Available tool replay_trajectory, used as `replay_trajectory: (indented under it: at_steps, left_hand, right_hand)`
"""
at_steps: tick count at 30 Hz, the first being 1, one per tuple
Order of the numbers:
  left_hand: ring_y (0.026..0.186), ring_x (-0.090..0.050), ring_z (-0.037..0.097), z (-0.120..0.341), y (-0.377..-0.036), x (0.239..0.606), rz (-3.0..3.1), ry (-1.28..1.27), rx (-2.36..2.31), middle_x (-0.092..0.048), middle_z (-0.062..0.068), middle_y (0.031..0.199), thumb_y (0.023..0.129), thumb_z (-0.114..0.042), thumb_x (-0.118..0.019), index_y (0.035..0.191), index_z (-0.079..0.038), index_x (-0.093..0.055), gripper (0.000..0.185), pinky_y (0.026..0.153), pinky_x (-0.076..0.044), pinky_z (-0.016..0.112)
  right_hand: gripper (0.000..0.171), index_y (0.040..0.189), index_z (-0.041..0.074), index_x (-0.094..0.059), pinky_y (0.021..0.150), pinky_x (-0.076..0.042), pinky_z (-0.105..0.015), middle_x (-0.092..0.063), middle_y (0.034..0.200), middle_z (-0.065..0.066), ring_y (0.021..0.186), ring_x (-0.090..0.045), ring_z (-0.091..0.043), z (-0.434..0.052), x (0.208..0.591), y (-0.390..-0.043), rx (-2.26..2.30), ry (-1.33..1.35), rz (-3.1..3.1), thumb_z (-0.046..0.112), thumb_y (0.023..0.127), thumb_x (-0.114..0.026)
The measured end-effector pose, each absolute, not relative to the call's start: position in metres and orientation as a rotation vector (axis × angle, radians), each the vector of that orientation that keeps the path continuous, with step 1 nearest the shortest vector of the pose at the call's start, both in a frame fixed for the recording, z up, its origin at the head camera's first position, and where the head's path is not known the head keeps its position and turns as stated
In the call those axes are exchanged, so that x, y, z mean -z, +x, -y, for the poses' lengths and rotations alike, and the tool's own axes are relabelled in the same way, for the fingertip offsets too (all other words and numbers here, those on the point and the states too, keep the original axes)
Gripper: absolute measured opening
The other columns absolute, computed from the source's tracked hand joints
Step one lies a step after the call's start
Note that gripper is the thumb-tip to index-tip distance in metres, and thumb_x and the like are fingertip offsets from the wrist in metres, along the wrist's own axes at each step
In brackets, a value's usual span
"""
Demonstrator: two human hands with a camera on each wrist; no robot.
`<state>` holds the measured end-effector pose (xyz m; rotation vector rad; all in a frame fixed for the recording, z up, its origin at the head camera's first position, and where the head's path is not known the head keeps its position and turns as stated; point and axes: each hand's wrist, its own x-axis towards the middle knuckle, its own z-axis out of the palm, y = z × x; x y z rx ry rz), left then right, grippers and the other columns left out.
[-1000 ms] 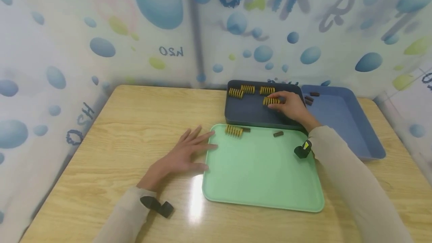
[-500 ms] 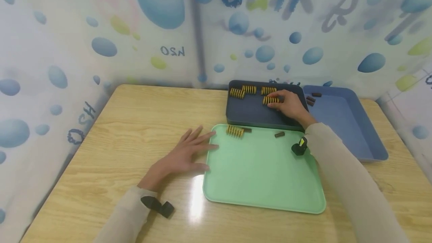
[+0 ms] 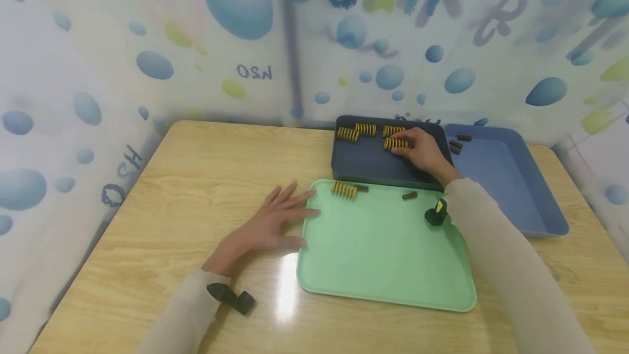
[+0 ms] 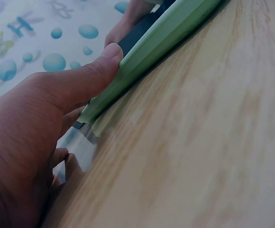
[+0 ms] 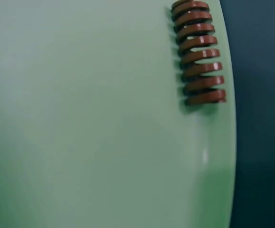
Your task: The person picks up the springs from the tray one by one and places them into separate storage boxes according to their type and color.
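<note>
In the head view my right hand (image 3: 423, 151) pinches a yellow coil spring (image 3: 396, 143) between thumb and fingers, low inside the dark tray (image 3: 361, 163). Several more yellow springs (image 3: 366, 129) lie along that tray's back. My left hand (image 3: 269, 227) has its fingers spread at the left edge of the green tray (image 3: 383, 250); in the left wrist view the thumb of this hand (image 4: 33, 123) touches the tray's rim. Near the green tray's back edge lie a yellow spring (image 3: 344, 190) and two brown springs, one of them (image 5: 201, 57) large in the right wrist view.
A blue tray (image 3: 496, 179) stands to the right of the dark one and holds several small brown springs (image 3: 456, 145) in its back left corner. All the trays rest on a wooden table (image 3: 211, 179). A patterned wall (image 3: 187, 86) rises behind the table.
The scene has shifted slightly in the head view. My right hand, still pinching the yellow spring, has moved a little toward the back of the dark tray. The left hand stays at the tray edge.
</note>
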<state>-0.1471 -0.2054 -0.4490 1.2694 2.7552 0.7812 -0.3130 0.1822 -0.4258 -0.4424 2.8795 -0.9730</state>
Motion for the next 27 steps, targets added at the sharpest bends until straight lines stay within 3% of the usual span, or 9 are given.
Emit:
replay_trajectory:
  at_steps: [10, 27]
  left_hand:
    - [0.143, -0.005, 0.041, 0.205, -0.147, 0.448, -2.760, 1.276, -0.772, -0.024, 0.002, 0.157, 0.084, -0.057, -0.062, 0.138, -0.024, -0.053, 0.064, 0.109, -0.002, 0.062]
    - [0.143, -0.006, 0.041, 0.206, -0.148, 0.448, -2.755, 1.272, -0.770, -0.024, 0.001, 0.157, 0.086, -0.063, -0.056, 0.139, -0.025, -0.052, 0.066, 0.110, -0.001, 0.060]
  right_hand:
    - [0.039, 0.127, 0.010, -0.062, 0.071, -0.044, -0.044, -0.053, 0.112, -0.013, 0.081, -0.051, -0.028, -0.168, 0.424, -0.313, 0.961, -0.539, -2.921, 0.019, 0.091, -0.068]
    - [0.036, 0.126, 0.008, -0.062, 0.082, -0.046, -0.045, -0.050, 0.119, -0.012, 0.096, -0.053, -0.029, -0.152, 0.422, -0.317, 1.052, -0.577, -2.863, 0.016, 0.091, -0.068]
